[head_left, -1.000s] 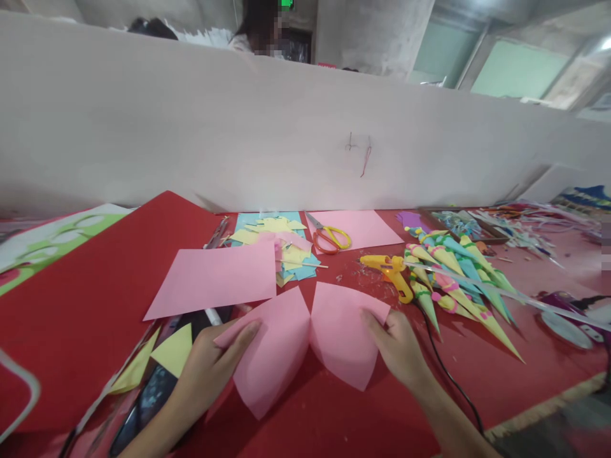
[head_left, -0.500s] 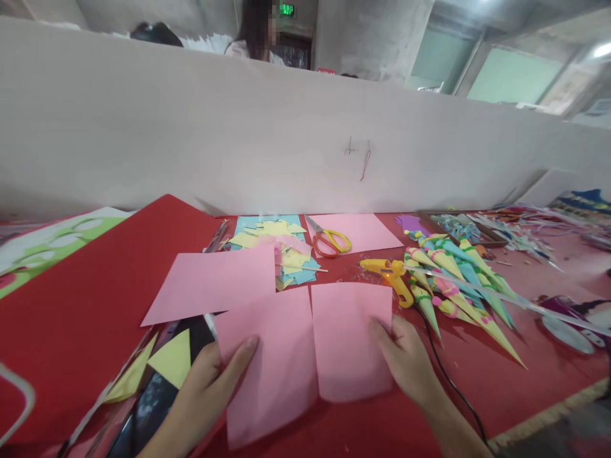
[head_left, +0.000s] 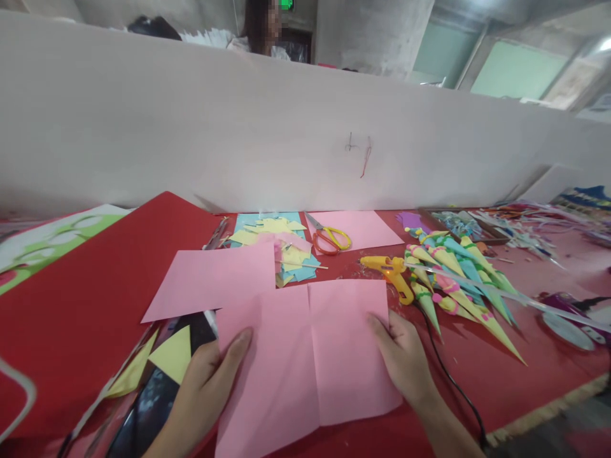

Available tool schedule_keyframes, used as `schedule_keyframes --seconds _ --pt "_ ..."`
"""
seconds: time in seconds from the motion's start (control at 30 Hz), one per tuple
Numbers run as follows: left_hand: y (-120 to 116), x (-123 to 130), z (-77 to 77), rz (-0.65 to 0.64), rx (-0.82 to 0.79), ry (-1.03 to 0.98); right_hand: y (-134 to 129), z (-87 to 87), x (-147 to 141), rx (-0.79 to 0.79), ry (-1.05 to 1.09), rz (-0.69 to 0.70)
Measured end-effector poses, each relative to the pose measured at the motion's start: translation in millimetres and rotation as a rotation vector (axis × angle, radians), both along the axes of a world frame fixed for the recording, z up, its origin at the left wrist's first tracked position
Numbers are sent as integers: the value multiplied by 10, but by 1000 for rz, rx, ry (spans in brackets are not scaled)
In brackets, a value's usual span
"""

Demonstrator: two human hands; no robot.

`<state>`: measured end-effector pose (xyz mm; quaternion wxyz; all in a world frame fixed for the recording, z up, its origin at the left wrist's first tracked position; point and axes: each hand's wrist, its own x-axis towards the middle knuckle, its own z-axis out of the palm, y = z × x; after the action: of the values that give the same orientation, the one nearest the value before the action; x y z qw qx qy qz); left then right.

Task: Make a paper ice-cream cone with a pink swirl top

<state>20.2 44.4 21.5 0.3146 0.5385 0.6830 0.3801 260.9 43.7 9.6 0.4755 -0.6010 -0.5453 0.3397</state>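
Observation:
A pink sheet [head_left: 281, 362] with a crease down its middle is held up between my two hands. My left hand [head_left: 214, 375] pinches its left edge, thumb on the front. At the right edge my right hand [head_left: 403, 356] grips the paper the same way, fingers behind it. Another pink sheet [head_left: 214, 280] lies beyond my left hand. Past my right hand is a yellow glue gun [head_left: 391, 273], beside several yellow, blue and pink paper cones [head_left: 458, 273]. Scissors [head_left: 329, 238] with red and yellow handles rest partly on a further pink sheet [head_left: 367, 229].
Yellow and blue paper scraps [head_left: 272, 232] lie at the middle back. A large red board [head_left: 95, 305] covers the left. The glue gun's black cord [head_left: 443, 369] runs toward the near right edge. Behind the table stands a white partition [head_left: 238, 133], with a person beyond it.
The pink sheet is opened out flatter at its crease, and its lower edge reaches lower and nearer. My hands keep their grip at both sides, with only slight shifts.

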Motion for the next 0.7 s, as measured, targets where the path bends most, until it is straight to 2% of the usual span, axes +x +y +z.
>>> schedule_keyframes --seconds 0.13,0.27,0.4,0.5,0.6,0.7 --pt "-38 45 60 -39 -39 -67 0 -38 16 -42 94 35" --pt "-68 62 138 32 -107 -106 3 -44 17 -65 166 55" --pt "-24 27 136 123 -136 -167 10 -21 -7 -88 147 98" --pt "40 20 99 43 -198 -182 21 -40 -18 -74 86 70" --pt "80 34 94 -45 -183 -140 25 -78 -17 -66 50 42" --pt "74 52 138 -17 -107 -38 17 -102 -14 -60 22 38"
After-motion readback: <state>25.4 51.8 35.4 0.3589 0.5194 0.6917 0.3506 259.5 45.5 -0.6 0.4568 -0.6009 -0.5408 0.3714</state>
